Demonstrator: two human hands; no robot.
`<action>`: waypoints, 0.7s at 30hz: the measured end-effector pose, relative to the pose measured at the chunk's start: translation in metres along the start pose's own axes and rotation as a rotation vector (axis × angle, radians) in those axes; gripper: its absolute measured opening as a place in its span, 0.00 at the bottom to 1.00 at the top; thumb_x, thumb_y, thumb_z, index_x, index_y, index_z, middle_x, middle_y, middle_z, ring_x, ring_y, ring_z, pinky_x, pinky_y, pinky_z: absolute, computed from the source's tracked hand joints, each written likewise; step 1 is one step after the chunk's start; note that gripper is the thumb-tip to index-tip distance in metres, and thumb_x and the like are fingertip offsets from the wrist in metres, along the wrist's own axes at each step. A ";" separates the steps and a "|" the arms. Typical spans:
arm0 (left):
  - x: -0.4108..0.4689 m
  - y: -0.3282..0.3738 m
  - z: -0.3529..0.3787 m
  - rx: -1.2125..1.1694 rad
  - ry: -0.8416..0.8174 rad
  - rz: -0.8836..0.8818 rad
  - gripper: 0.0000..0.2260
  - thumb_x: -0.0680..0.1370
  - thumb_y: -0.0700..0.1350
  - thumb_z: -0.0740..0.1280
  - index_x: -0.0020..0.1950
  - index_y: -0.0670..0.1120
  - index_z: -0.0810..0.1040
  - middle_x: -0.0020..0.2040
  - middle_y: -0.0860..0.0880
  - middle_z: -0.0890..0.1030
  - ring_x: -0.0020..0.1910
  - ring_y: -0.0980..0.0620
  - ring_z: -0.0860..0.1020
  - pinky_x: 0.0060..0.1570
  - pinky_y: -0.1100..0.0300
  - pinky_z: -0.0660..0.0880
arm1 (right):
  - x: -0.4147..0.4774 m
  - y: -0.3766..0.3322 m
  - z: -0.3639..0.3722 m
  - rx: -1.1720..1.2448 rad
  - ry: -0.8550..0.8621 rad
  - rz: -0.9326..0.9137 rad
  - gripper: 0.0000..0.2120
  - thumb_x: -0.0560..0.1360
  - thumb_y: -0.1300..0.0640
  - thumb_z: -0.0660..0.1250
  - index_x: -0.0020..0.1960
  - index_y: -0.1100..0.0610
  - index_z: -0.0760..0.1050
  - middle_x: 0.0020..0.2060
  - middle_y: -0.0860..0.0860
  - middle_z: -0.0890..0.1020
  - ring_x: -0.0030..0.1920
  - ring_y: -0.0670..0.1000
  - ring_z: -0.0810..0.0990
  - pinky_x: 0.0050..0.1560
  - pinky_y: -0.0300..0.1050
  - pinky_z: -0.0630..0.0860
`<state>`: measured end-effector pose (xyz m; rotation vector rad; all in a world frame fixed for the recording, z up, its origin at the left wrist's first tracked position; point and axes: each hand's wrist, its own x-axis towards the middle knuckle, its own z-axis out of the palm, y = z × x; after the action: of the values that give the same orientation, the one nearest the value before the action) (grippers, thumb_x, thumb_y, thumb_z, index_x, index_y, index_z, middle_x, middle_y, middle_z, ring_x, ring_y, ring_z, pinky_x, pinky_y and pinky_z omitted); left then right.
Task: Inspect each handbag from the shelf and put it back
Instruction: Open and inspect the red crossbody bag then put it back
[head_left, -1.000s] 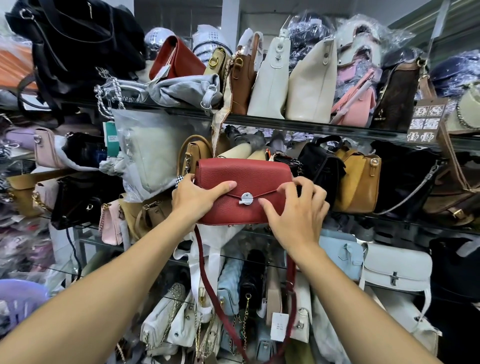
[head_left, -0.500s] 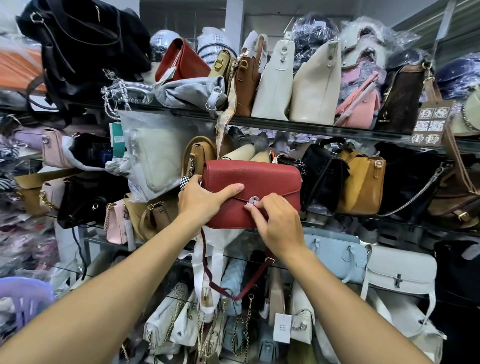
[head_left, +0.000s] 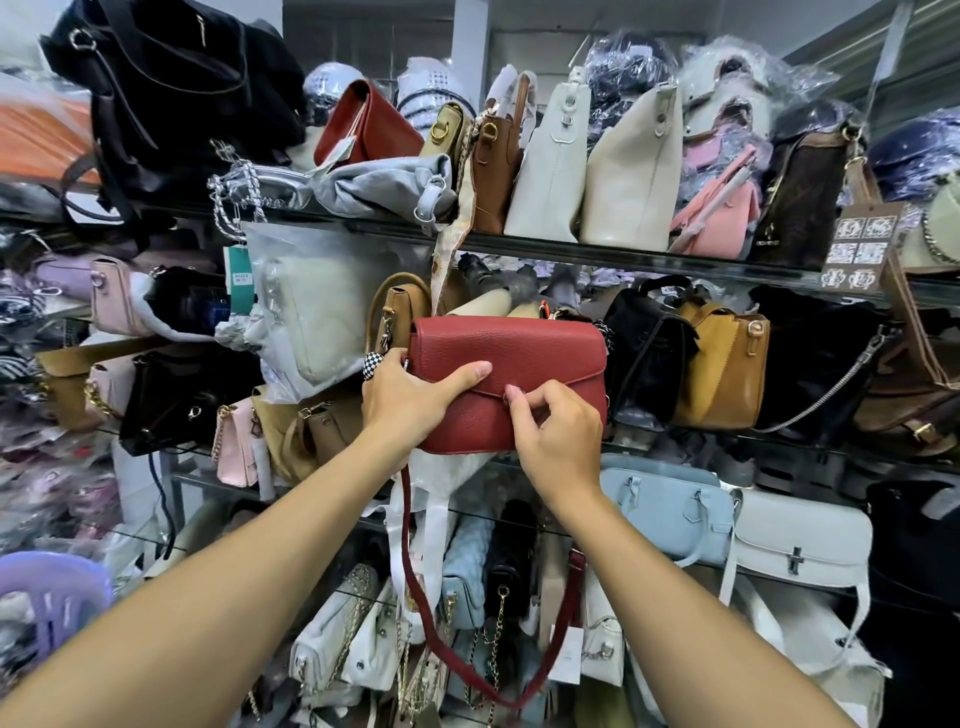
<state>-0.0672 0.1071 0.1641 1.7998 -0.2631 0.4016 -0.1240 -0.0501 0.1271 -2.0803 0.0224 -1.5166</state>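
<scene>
A red pebbled-leather flap handbag (head_left: 519, 353) is held in front of the middle shelf (head_left: 649, 257). My left hand (head_left: 410, 395) grips its left end, thumb lying across the flap. My right hand (head_left: 556, 431) pinches the clasp at the middle of the flap's lower edge, and its fingers hide the clasp. The bag's red strap (head_left: 431, 639) hangs in a loop below, down past the lower shelves.
Bags crowd every shelf: a tan bag (head_left: 722, 369) and a black one (head_left: 644, 353) to the right, a plastic-wrapped cream bag (head_left: 322, 317) to the left, a light blue bag (head_left: 665, 509) below. A lilac basket (head_left: 47, 592) sits at the lower left.
My right hand slid from the bag's right side to the middle of the flap and closed on the clasp. The left hand kept its grip. The hanging strap swung.
</scene>
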 end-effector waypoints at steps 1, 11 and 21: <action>0.000 0.000 0.000 -0.003 -0.004 -0.004 0.30 0.59 0.72 0.77 0.50 0.56 0.74 0.54 0.53 0.81 0.59 0.48 0.78 0.60 0.50 0.76 | 0.001 0.000 -0.001 0.017 -0.017 0.020 0.13 0.76 0.54 0.74 0.36 0.57 0.77 0.32 0.47 0.80 0.34 0.51 0.78 0.39 0.49 0.73; 0.008 -0.005 -0.014 -0.141 -0.009 -0.081 0.43 0.50 0.75 0.77 0.58 0.52 0.81 0.52 0.55 0.85 0.51 0.53 0.83 0.58 0.50 0.80 | 0.020 0.018 -0.032 0.066 0.168 0.184 0.08 0.78 0.51 0.72 0.51 0.54 0.77 0.49 0.50 0.78 0.48 0.52 0.76 0.55 0.49 0.73; 0.011 -0.008 -0.019 -0.335 -0.121 -0.078 0.16 0.67 0.58 0.80 0.48 0.51 0.83 0.45 0.56 0.85 0.43 0.61 0.84 0.40 0.68 0.77 | 0.035 0.029 -0.046 0.730 -0.289 0.703 0.23 0.77 0.39 0.68 0.67 0.50 0.78 0.63 0.51 0.83 0.64 0.53 0.81 0.65 0.59 0.76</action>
<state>-0.0570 0.1283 0.1660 1.5010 -0.3237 0.1801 -0.1430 -0.1055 0.1536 -1.4426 0.0714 -0.6473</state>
